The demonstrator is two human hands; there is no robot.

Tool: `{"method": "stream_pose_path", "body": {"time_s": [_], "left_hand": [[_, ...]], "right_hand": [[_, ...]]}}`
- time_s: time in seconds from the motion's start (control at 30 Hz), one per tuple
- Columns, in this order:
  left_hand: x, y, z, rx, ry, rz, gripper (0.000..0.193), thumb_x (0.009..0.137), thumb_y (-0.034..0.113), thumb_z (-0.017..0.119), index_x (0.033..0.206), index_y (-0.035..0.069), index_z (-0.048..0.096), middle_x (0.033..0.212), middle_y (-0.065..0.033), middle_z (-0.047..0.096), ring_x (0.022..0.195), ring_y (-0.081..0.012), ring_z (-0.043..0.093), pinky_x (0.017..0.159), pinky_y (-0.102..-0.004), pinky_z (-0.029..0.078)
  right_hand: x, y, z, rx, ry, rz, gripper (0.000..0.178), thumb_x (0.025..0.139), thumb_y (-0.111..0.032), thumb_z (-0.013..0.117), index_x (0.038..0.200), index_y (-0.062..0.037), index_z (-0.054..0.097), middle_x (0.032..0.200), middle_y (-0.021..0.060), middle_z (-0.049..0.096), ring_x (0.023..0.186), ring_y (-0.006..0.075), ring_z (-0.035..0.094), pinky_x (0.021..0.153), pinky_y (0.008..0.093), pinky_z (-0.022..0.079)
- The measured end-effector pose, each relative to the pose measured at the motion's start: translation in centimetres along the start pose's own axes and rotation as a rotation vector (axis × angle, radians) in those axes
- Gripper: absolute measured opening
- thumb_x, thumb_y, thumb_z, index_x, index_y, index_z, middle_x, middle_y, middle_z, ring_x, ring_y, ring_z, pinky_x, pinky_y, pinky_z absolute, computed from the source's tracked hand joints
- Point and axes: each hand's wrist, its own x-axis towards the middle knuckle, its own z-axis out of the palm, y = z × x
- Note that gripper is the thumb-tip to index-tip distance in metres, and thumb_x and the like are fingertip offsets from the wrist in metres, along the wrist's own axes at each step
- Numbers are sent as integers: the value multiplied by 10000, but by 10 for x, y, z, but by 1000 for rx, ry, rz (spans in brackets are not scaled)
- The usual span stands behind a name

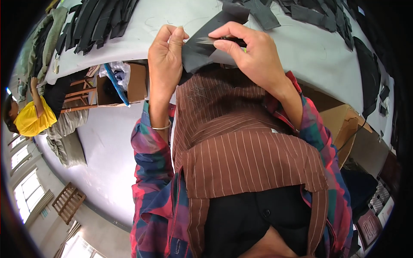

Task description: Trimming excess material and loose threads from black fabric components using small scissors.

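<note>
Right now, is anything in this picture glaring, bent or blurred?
In the head view, windows at lower left wash out in glare; in the head view, the white table has a bowed front edge; in the head view, the left hand and right hand look fairly sharp, while the brown striped apron darkens toward them.

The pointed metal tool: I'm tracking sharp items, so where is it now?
In the head view, the pointed metal tool is at upper centre, in the right hand, its tip at the dark fabric piece that the left hand holds.
</note>
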Motion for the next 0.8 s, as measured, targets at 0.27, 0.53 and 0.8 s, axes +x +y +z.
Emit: {"method": "stream_pose_path", "body": {"time_s": [0.27,0.53,0.8], "left_hand": [[-10,-2,10,39,38,-39,249,1015,223,496,871,27,547,737,10,509,733,-77,444,672,-223,395],[-13,2,19,35,47,-4,243,1017,195,488,844,26,507,713,5,458,700,-75,395,634,-227,382],[-21,6,24,269,203,5,230,1019,217,469,880,40,518,703,-80,523,643,-162,491,595,-288,418]], "right_hand": [[-3,1,8,-190,35,-113,117,815,-230,681,864,-124,670,677,71,619,658,292,598,590,403,455],[-2,-9,11,-266,46,-172,90,810,-209,676,820,-122,653,666,45,619,639,279,586,599,402,436],[-5,-1,8,194,67,160,119,872,-174,661,970,-108,651,658,12,551,602,117,502,548,265,385]]}}
